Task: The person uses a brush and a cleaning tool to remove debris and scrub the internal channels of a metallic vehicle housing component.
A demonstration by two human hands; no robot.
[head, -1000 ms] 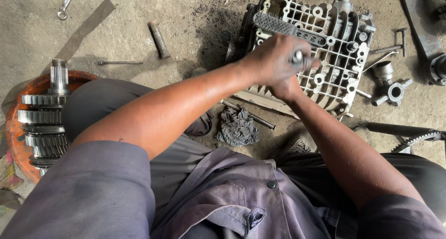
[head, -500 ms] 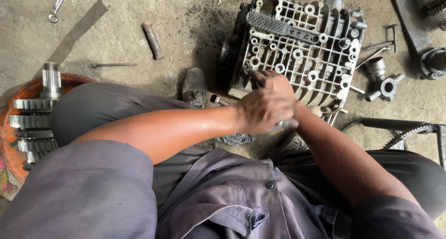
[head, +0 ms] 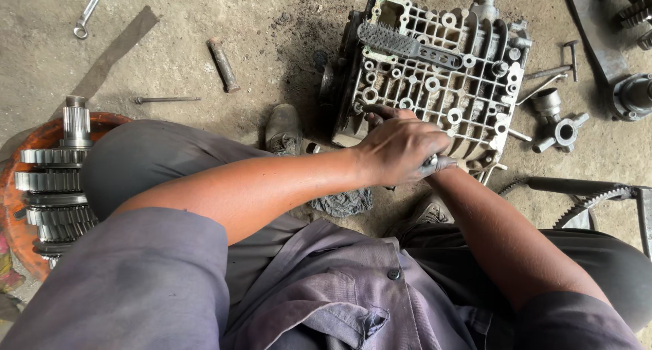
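A grey cast-metal gearbox casing (head: 435, 78) lies open side up on the dirt floor in front of me. My left hand (head: 401, 146) rests at its near edge, fingers wrapped around a metal tool handle (head: 435, 163) whose shiny end pokes out by the thumb. The fingertips reach the casing's near-left corner. My right forearm comes in from the lower right and ends under the left hand, so my right hand is almost wholly hidden. A flat toothed metal bar (head: 407, 47) lies across the casing's far side.
A geared shaft (head: 54, 180) stands in an orange basin (head: 10, 207) at left. On the floor lie a spanner (head: 88, 10), a steel pin (head: 223, 64), a thin rod (head: 166, 99), a cross-shaped joint (head: 557, 122), a greasy rag (head: 343, 202) and a toothed ring (head: 591, 204).
Both hands have come back from the middle of the casing to its near edge, drawing the tool handle toward my body.
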